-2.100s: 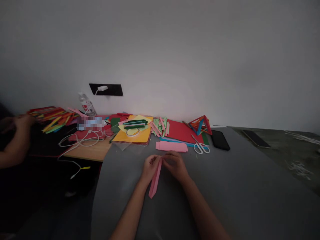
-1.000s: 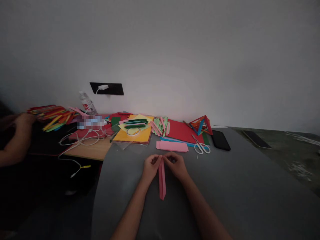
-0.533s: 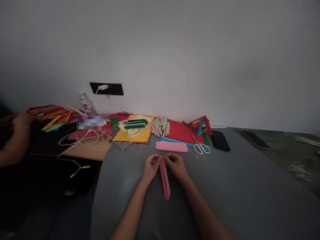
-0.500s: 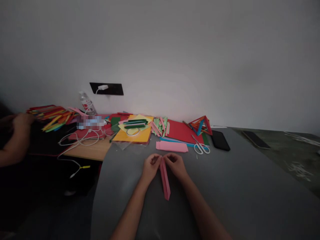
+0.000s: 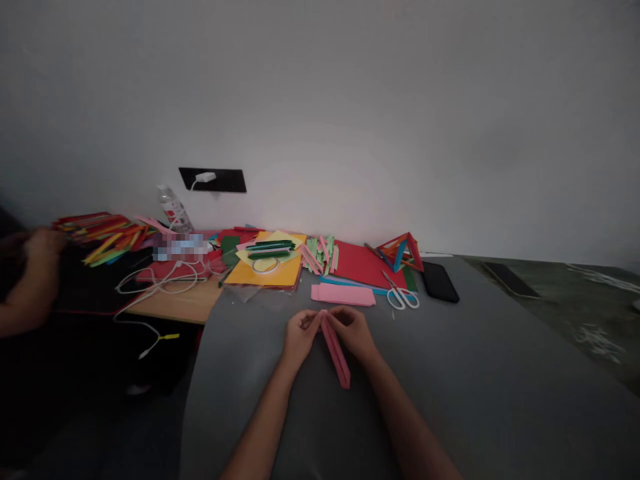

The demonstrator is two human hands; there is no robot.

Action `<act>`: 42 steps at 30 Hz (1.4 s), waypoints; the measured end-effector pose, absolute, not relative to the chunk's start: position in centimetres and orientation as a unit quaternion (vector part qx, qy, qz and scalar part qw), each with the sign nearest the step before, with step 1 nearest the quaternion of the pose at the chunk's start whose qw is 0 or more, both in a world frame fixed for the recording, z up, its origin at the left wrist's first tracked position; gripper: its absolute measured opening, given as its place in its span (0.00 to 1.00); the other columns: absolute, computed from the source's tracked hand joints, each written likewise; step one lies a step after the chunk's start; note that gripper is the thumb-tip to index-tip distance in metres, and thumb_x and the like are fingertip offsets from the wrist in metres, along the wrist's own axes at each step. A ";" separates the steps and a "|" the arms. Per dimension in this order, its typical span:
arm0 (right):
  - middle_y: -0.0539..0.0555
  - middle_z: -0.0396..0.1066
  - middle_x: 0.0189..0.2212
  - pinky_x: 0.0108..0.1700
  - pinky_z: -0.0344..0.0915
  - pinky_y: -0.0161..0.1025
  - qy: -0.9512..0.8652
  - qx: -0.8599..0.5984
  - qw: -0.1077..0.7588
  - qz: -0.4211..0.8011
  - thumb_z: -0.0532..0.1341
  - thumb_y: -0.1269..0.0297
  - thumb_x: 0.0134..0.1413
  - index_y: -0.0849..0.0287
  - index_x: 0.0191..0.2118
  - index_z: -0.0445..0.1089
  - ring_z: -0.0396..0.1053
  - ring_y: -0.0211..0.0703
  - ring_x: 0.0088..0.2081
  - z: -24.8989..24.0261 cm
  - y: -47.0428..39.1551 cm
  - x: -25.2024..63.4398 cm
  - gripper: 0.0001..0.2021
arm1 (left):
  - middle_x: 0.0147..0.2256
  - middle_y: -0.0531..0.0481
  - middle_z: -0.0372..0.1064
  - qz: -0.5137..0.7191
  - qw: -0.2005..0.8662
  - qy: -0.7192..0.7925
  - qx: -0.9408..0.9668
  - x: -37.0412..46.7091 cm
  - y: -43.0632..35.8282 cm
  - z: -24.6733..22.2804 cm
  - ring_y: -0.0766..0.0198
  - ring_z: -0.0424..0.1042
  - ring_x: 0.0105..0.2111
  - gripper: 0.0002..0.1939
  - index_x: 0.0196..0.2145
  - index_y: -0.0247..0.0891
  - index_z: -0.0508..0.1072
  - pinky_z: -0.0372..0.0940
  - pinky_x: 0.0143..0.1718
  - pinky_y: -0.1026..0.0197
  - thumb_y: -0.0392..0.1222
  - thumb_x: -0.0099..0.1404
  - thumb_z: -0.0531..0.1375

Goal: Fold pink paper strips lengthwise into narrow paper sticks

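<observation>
Between my two hands a folded pink paper strip (image 5: pixel 338 353) hangs down toward me, slanting to the lower right. My left hand (image 5: pixel 302 335) pinches its upper end from the left. The fingers of my right hand (image 5: pixel 353 330) are closed on the same end from the right. Just beyond them lies a flat stack of pink paper (image 5: pixel 343 294) on the grey table (image 5: pixel 240 413). White-handled scissors (image 5: pixel 402 297) rest to the right of that stack.
Behind are yellow paper (image 5: pixel 240 275), green and pink strips (image 5: pixel 320 255), red paper (image 5: pixel 353 263), a colourful paper frame (image 5: pixel 403 253) and a black phone (image 5: pixel 439 282). At left are a bottle (image 5: pixel 175 210), white cable and another person's arm (image 5: pixel 31 287).
The free lower end of the pink strip has swung to the right and slightly up. Both my hands keep their grip at nearly the same place.
</observation>
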State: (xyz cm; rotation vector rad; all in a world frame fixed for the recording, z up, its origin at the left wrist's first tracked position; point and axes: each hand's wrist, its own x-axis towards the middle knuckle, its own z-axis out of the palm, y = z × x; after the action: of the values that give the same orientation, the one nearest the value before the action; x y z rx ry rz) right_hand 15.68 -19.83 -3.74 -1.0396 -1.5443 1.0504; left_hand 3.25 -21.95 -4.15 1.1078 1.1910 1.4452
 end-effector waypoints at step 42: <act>0.53 0.72 0.28 0.34 0.64 0.36 -0.663 -0.387 0.520 0.374 0.58 0.61 0.46 0.59 0.44 0.63 0.69 0.40 0.30 -2.6 -20.6 15.8 0.17 | 0.31 0.49 0.67 0.597 0.466 0.462 0.461 2.9 -22.0 -3.8 0.66 0.68 0.28 0.12 0.28 0.35 0.71 0.65 0.25 0.66 0.47 0.49 0.60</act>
State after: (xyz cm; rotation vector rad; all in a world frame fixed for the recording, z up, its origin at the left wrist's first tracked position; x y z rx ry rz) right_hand 15.85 -20.62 -2.63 -0.9270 -1.5896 0.8973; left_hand 2.90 -21.97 -3.81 1.1321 1.1346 1.4647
